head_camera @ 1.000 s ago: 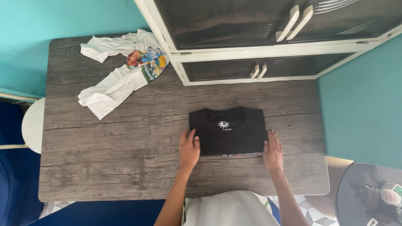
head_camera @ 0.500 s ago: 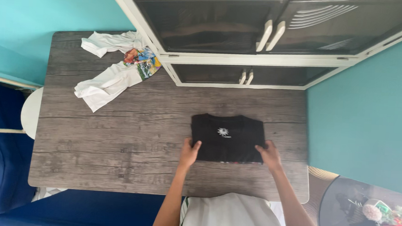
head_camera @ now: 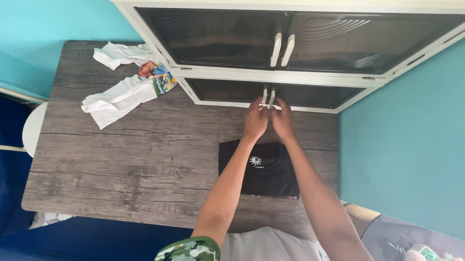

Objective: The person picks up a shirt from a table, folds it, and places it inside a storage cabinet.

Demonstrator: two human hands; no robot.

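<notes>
- Cabinet (head_camera: 302, 38) first: cream frame, dark glass doors, standing at the far edge of the bench (head_camera: 133, 162). Your two upper doors are shut, and so, as far as you can see, are the two lower doors (head_camera: 270, 92); nothing has swung out yet.
- Bench next: grey wood grain, against the turquoise wall (head_camera: 35, 11), with a white round stool (head_camera: 31, 129) just off its left edge.
- Black T-shirt (head_camera: 259, 170): it lies folded into a neat rectangle, small white print facing up, on the near right part of the bench, partly under your forearms. I judge the folding done; it is not yet put away.
- White T-shirt (head_camera: 122, 86): crumpled at the far left corner, colourful print showing, sleeves sprawled. This one is untouched and unfolded, so it looks like the larger share of what is left.
- Your left hand (head_camera: 255, 121) and right hand (head_camera: 283, 122): both reach past the black shirt to the pair of lower door handles (head_camera: 268, 96). The fingertips sit on the handles, each hand on its own side, and seem curled around them, though you cannot tell how firm the grip is. Neither hand carries any cloth.
- Opening the lower doors seems only begun.
</notes>
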